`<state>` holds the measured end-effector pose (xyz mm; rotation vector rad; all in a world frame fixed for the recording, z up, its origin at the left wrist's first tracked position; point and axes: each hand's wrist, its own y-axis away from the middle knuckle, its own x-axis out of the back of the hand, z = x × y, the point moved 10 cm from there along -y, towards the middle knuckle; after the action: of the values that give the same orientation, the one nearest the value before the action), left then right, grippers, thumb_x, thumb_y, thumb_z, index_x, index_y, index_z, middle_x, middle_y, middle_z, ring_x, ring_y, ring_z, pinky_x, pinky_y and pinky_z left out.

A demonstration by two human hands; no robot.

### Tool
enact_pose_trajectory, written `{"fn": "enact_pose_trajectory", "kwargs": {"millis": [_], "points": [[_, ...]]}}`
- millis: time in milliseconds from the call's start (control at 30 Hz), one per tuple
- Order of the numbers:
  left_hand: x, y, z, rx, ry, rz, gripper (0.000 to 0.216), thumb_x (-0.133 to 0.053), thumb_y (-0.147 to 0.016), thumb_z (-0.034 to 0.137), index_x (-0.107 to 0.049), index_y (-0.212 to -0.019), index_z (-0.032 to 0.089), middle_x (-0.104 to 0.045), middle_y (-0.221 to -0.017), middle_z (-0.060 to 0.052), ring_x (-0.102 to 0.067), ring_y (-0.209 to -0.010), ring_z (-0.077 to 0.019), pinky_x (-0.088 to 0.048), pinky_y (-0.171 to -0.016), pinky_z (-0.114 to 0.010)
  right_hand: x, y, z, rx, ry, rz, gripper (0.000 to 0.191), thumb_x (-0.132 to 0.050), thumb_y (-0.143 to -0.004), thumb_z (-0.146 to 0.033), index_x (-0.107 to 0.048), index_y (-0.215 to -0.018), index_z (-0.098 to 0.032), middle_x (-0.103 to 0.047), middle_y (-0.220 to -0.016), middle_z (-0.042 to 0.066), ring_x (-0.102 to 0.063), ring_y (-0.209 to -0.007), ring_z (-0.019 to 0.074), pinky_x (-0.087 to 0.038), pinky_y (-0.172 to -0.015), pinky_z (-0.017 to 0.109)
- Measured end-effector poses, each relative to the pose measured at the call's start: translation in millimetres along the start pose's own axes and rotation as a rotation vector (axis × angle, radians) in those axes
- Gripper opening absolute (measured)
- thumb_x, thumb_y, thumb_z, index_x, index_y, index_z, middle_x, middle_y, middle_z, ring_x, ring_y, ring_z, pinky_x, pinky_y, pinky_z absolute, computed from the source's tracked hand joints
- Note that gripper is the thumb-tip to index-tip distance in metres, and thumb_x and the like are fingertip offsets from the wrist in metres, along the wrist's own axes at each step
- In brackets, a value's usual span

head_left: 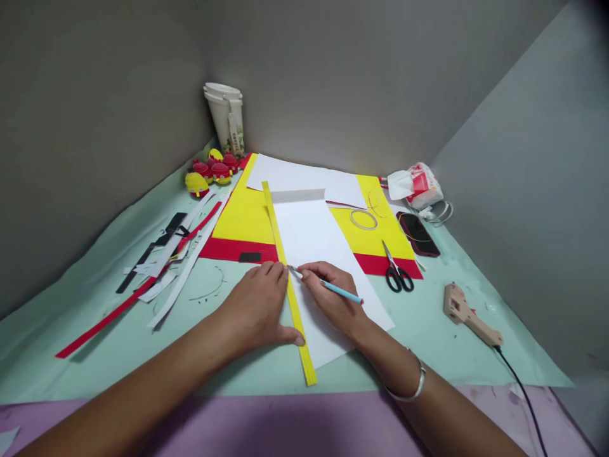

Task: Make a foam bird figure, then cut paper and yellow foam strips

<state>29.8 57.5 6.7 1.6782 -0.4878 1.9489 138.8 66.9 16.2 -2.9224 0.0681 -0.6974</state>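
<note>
While the left hand [261, 303] lies spread, palm down, with the thumb set well apart from the fingers and pressing on a yellow strip [301, 336], the right hand [335, 298] is closed around a light-blue pen [341, 291] in a writing grip. The pen's tip meets the strip's right edge, just beside the left fingertips. The strip lies lengthwise along the left edge of a white sheet [307, 235], in front of the person on the green-covered counter [214, 374]. Beneath the sheet's far part extend a yellow sheet [245, 219] and a red sheet [226, 249]. To the right: scissors [394, 265], a phone [421, 235] and a glue gun [476, 322]. To the left: a long red strip [114, 314] among paper scraps. At the rear: a white lidded cup [223, 120].
</note>
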Motion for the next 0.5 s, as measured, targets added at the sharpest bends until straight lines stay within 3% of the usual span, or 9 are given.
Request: {"fn": "enact_pose_trajectory", "kwargs": {"millis": [500], "points": [[0, 0, 0, -0.006, 0.0, 0.011, 0.094, -0.067, -0.055, 0.077, -0.058, -0.121, 0.011, -0.06, -0.122, -0.02, -0.051, -0.117, -0.0375, -0.04, -0.097, -0.044, 3, 11, -1, 0.015, 0.048, -0.011, 0.019, -0.058, -0.084, -0.021, -0.076, -0.087, -0.025, -0.076, -0.084, 0.0, -0.069, -0.08, 0.0169, -0.051, -0.072, 0.027]]}}
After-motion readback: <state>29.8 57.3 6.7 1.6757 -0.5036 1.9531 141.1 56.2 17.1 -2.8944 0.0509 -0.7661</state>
